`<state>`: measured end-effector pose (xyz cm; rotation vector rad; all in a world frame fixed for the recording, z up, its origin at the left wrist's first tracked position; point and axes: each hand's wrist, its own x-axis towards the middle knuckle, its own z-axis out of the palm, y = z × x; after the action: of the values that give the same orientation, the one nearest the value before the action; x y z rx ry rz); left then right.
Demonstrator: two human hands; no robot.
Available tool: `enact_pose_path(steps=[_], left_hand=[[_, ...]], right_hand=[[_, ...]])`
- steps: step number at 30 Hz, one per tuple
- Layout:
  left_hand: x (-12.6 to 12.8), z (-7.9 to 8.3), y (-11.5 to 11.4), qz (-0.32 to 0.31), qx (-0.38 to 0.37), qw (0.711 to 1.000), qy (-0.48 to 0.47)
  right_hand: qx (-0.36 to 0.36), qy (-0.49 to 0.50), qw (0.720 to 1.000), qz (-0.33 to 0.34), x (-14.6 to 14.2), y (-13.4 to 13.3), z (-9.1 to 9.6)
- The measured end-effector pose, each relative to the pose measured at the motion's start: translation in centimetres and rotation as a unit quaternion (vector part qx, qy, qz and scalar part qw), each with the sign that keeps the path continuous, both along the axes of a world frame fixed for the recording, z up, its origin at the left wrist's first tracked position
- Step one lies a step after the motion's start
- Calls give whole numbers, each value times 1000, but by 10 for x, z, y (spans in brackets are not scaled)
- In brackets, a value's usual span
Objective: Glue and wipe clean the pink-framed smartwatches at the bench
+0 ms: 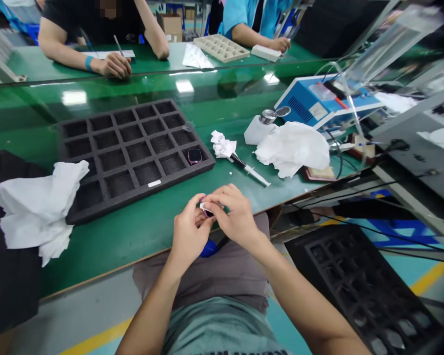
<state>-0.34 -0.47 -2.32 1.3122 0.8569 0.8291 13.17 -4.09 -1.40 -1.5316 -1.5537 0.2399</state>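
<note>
Both my hands meet over the near edge of the green table. My left hand and my right hand are closed together around a small dark device with a pale edge, pinched between the fingertips. Something blue shows just below my left wrist. A black foam tray with many square pockets lies to the upper left; one pocket at its right end holds a small pink-rimmed device. A syringe-like applicator lies on the table beyond my hands.
White cloths lie at left and right, a crumpled wipe between. A white dispenser bottle and blue machine stand right. A second black tray sits low right. Two other people work across the table.
</note>
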Motion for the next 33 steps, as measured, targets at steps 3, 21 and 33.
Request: enact_pose_path(steps=[3,21,33], left_hand=[[2,-1,-1,-4,26,1000,-6],[2,-7,-7,32,58,998,14],[-4,-3,-2,18,71,995,62]], right_hand=[[1,39,997,-68,-7,13,-4],[15,70,986,-153,-14,9,-3],[4,63,995,-80,-7,-11,7]])
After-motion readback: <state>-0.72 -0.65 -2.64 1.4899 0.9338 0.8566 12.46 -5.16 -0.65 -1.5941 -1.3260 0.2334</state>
